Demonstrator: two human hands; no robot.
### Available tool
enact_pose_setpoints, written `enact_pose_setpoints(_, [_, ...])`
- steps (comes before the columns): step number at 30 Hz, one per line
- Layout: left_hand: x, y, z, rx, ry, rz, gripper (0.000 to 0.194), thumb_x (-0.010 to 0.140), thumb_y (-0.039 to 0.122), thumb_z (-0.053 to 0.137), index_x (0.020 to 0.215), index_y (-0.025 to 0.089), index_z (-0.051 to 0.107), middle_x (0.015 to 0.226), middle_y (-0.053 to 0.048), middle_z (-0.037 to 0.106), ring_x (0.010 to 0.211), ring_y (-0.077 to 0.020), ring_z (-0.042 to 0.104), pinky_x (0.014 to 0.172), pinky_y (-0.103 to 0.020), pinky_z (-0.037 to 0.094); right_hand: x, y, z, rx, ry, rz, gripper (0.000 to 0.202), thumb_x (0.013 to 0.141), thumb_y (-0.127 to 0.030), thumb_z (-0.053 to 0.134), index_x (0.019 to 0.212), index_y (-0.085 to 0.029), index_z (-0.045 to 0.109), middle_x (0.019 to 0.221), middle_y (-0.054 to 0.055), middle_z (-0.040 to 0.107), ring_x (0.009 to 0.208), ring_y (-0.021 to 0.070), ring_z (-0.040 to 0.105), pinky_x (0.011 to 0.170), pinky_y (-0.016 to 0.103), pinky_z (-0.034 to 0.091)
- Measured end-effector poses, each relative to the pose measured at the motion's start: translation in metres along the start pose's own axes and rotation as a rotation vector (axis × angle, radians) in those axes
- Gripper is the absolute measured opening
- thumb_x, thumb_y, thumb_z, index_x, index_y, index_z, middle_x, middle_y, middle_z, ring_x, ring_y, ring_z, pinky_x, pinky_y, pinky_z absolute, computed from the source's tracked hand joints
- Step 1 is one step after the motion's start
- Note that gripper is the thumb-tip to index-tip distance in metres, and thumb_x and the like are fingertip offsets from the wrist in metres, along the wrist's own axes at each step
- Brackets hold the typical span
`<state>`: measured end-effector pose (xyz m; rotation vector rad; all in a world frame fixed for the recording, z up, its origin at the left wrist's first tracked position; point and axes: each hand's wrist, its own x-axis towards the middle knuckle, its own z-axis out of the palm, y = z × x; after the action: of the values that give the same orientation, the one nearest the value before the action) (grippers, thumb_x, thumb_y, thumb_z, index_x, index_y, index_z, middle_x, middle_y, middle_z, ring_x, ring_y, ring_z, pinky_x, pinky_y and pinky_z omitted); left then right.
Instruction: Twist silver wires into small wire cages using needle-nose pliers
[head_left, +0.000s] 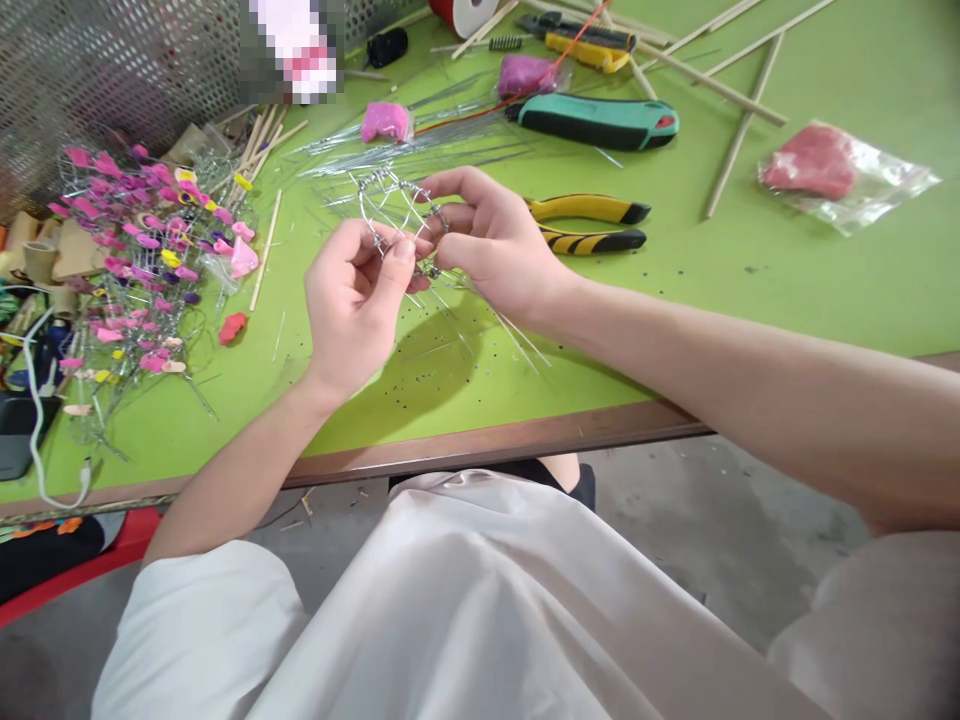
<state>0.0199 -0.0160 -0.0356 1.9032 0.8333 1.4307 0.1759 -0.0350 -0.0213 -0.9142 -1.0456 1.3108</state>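
Both hands hold a small round wire frame (386,195) of silvery wire, with twisted knots along its rim and crossing strands inside. My left hand (356,300) pinches its near edge between thumb and fingers. Around the far right side curl the fingers of my right hand (499,245), closed on the same wire. Some wire ends stick out below the fingers, over the green table (360,400). Just beyond my right wrist lie pliers with yellow and black handles (589,210); their jaws are hidden behind the hand.
At left stands a heap of wire pieces with pink, purple and yellow clay bits (150,250). Loose straight wires (420,140), a green utility knife (596,120) and bagged pink clay (386,122) lie beyond. Wooden sticks (742,125) and bagged red clay (814,165) are at right.
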Motion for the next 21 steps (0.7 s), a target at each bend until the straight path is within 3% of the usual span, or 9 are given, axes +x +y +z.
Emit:
enact_pose_setpoints(8, [0.001,-0.008,-0.002,-0.018,-0.035,-0.079,0.050,0.098,0.073,0.064,0.093,0.023,0.061,0.088,-0.004,0.069,0.100,-0.0226,0.079,0.082,-0.040,0.071,0.001,0.005,-0.004,0.067,-0.021,-0.038,0.043,0.073,0.002,0.062,0.107,-0.023,0.062,0.077,-0.006,0.064,0.082,0.0140,0.068,0.078,0.028,0.057])
enact_pose_setpoints(15, [0.004,-0.004,-0.005,-0.061,-0.015,-0.079,0.049,0.096,0.073,0.067,0.092,0.024,0.062,0.087,-0.002,0.072,0.086,-0.0176,0.078,0.079,-0.035,0.071,0.000,0.007,-0.009,0.060,-0.047,-0.074,0.036,0.075,-0.005,0.070,0.105,-0.025,0.064,0.079,-0.006,0.068,0.082,0.0148,0.069,0.085,0.032,0.059])
enact_pose_setpoints(18, [0.006,-0.006,-0.007,-0.046,-0.019,-0.101,0.049,0.096,0.073,0.067,0.092,0.024,0.062,0.085,-0.002,0.072,0.083,-0.0176,0.078,0.074,-0.034,0.070,0.000,0.003,-0.011,0.013,-0.081,-0.091,0.033,0.076,-0.014,0.080,0.103,-0.026,0.065,0.087,-0.003,0.070,0.090,0.0173,0.071,0.088,0.034,0.060])
enact_pose_setpoints(21, [0.007,-0.006,-0.009,-0.044,-0.018,-0.092,0.051,0.096,0.073,0.067,0.089,0.023,0.061,0.080,-0.001,0.070,0.076,-0.0170,0.077,0.071,-0.034,0.069,-0.001,-0.001,-0.015,-0.082,-0.104,-0.109,0.035,0.078,-0.032,0.089,0.103,-0.027,0.066,0.096,0.001,0.073,0.098,0.0213,0.071,0.085,0.036,0.060])
